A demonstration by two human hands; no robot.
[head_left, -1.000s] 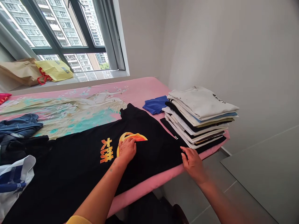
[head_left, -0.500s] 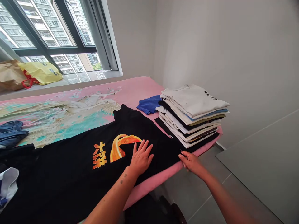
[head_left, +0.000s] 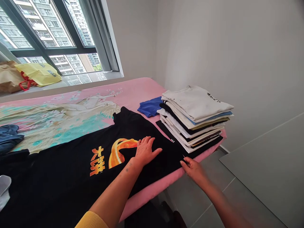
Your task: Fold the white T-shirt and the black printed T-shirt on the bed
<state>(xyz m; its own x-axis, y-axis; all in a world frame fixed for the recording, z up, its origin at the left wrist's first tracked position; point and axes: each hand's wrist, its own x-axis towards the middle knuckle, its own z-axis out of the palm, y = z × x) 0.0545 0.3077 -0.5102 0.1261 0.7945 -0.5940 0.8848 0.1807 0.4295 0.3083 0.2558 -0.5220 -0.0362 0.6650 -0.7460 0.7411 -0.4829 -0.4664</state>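
Left hand (head_left: 145,151): bare, palm down, fingers spread, pressed flat on a black short-sleeved cotton T-shirt (head_left: 78,180). Black flap of the same shirt lapped over part of a round orange-and-yellow print (head_left: 118,153), fingertips just beside the print. Orange-and-yellow Chinese characters (head_left: 97,161) to the left of the round print. Yellow knit sleeve (head_left: 91,220) at the bottom edge of the view, on the left arm.

Right hand (head_left: 193,171): fingers and thumb closed together, pinching the shirt's edge, exact hold partly hidden. Location of the shirt: spread across a bed with a pink sheet (head_left: 140,88) printed with pale birds and turquoise patches, one edge close to the bed's side.

Just beyond the right hand, a tall stack of folded white, black and cream shirts (head_left: 194,118). Folded bright blue cloth (head_left: 149,107) beside the stack. Crumpled blue denim (head_left: 9,137) at the bed's left. Brown paper bag (head_left: 8,77) and yellow bag with red handles (head_left: 39,73) on the sill of a dark-framed window (head_left: 51,50), high-rise blocks outside.
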